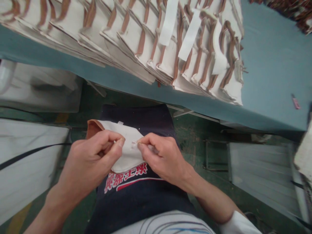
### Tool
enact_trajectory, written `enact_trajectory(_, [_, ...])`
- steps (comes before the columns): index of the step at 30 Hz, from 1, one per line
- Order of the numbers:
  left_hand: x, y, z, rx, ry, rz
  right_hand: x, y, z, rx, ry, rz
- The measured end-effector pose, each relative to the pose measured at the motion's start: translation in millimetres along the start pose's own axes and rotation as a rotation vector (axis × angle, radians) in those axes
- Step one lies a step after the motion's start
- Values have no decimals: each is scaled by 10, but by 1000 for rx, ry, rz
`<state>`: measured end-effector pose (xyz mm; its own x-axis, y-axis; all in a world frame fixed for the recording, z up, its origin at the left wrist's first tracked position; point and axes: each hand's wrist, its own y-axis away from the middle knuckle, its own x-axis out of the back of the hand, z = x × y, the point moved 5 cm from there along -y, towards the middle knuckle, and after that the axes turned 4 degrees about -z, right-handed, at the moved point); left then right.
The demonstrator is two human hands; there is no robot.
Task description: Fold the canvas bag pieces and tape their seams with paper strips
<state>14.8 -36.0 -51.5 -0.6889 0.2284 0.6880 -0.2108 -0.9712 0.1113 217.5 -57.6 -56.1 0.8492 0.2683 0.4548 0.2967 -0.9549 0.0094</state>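
A white fabric piece (130,131) with a brown edge at its left end lies on the dark apron over my lap. My left hand (94,156) is closed in a pinch above the left part of this piece, thumb against forefinger; what sits between the fingertips is too small to make out. Facing it, my right hand (162,154) pinches a small white scrap (134,143) at the middle of the fabric. The two pinches are a short way apart. My hands hide part of the piece on both sides.
Overlapping stacks of white pieces with brown edges (136,32) cover much of the blue-green table (265,78). White strips (190,35) lie on them. A small pink object (295,101) rests at the table's right. Pale bins (26,162) stand to the left.
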Motion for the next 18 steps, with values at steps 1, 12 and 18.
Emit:
enact_trajectory(1, [-7, 8, 44, -45, 14, -9, 2, -13, 17, -34, -41, 0])
enact_trajectory(12, [-32, 82, 319, -235, 8, -82, 11, -27, -34, 30, -71, -9])
enact_trajectory(18, [-69, 79, 311, -202, 22, -149, -9, 9, -82, 159, 56, 26])
